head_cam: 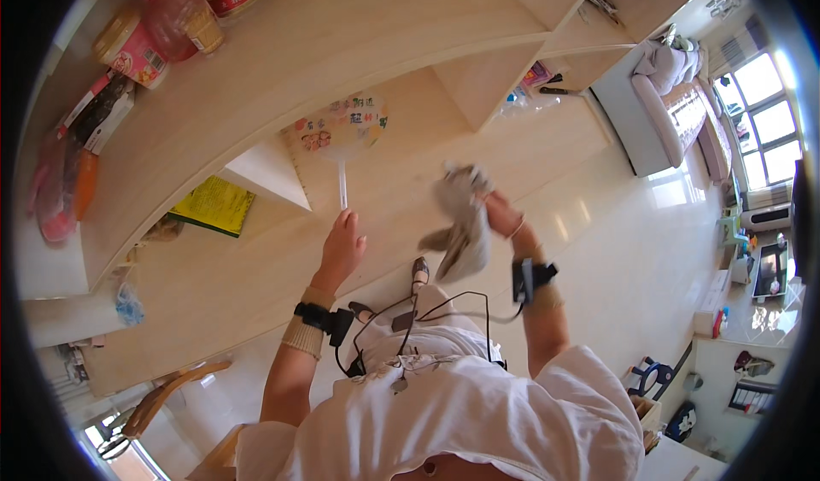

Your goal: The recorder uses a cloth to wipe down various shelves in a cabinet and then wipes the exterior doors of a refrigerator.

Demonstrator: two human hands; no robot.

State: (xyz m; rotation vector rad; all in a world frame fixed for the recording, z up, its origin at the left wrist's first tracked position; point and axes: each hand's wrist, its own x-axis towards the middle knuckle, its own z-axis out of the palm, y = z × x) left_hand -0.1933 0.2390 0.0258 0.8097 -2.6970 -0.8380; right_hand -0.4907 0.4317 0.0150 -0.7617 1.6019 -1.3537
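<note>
My left hand (341,250) has its fingers around the lower end of the white handle of a plastic hand fan (349,125). The fan's translucent round blade carries printed writing and small pictures, and it lies over a light wooden desktop (391,180) beneath a shelf. In my right hand (505,215) is a crumpled grey-beige cloth (467,225), slightly blurred, hanging over the desktop's front edge. Part of my right fingers is hidden by the cloth.
Overhead, a wooden shelf (307,77) holds a pink-labelled tub (138,52) and a pink plastic bottle (176,26). A yellow booklet (214,204) lies beside a white divider (272,167). Further right are a knife (554,91) and plastic packets. A wooden chair (173,394) stands behind at left.
</note>
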